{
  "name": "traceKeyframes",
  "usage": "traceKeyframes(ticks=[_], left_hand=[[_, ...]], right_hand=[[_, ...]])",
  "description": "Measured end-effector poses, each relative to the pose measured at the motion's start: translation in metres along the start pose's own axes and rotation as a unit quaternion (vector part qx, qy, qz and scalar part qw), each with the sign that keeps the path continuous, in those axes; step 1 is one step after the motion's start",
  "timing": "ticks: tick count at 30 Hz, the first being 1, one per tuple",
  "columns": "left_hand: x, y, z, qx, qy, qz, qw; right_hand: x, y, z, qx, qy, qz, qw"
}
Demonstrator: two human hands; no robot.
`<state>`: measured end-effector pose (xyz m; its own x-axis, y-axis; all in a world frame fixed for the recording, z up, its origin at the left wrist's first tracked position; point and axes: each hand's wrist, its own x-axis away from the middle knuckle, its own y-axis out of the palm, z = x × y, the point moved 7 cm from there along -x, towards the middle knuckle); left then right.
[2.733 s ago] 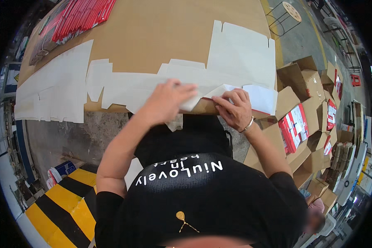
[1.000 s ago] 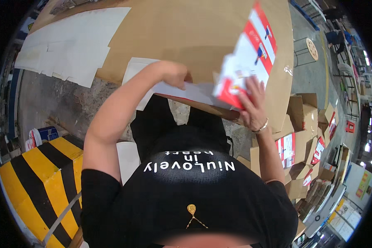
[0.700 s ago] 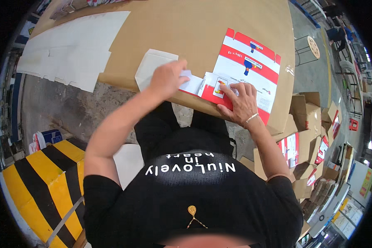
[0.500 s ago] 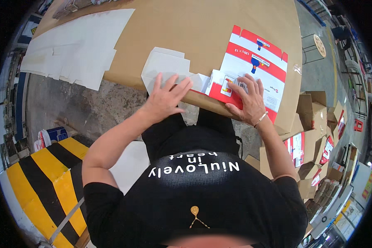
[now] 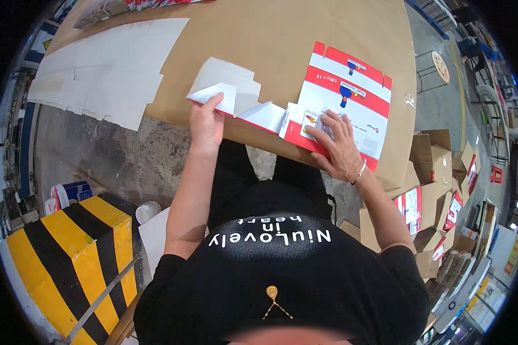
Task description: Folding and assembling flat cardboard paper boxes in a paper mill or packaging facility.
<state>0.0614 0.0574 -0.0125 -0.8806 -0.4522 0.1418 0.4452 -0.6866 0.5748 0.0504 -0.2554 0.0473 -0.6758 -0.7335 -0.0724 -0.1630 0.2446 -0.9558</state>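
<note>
A flat red-and-white cardboard carton blank (image 5: 351, 86) lies near the table's front edge, printed side up on its right. Its left portion shows the plain white inside of a folded section (image 5: 230, 75). My left hand (image 5: 206, 129) is closed on the lower left corner of that section, thumb on top, with a white flap folded up beside the thumb. My right hand (image 5: 339, 146) rests with fingers spread on the lower printed panel, close to a narrow white strip between the two portions.
White flat sheets (image 5: 98, 72) are stacked on the table's left, over its brown cardboard covering (image 5: 242, 34). Bundled pieces (image 5: 101, 12) lie at the far left. Open cardboard boxes (image 5: 431, 167) stand on the right, and a yellow-and-black striped block (image 5: 69, 241) sits at lower left.
My left hand has gone from lying spread on the white section to gripping its lower left corner, where a flap now stands folded. My right hand and the blank have shifted slightly left.
</note>
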Motion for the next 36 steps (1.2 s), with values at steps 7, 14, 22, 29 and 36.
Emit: traceKeyframes(ticks=[7,14,22,29,36], left_hand=[[0.042,0.077,-0.009,-0.536,0.358,-0.393,0.656],[0.056,0.078,-0.034,-0.713,0.302,-0.426,0.467],[0.061,0.083,-0.034,-0.743,0.294,-0.387,0.46],[0.067,0.092,-0.039,-0.776,0.219,-0.336,0.487],[0.043,0.132,-0.047,-0.807,0.181,-0.223,0.516]], right_hand=[[-0.002,0.006,-0.01,-0.016,-0.012,0.001,1.0],[0.0,0.015,-0.014,0.04,-0.042,-0.034,0.998],[0.001,0.017,-0.014,0.042,-0.049,-0.023,0.998],[-0.002,0.019,-0.013,0.039,0.0,-0.017,0.999],[-0.008,0.012,-0.008,0.06,-0.026,-0.02,0.998]])
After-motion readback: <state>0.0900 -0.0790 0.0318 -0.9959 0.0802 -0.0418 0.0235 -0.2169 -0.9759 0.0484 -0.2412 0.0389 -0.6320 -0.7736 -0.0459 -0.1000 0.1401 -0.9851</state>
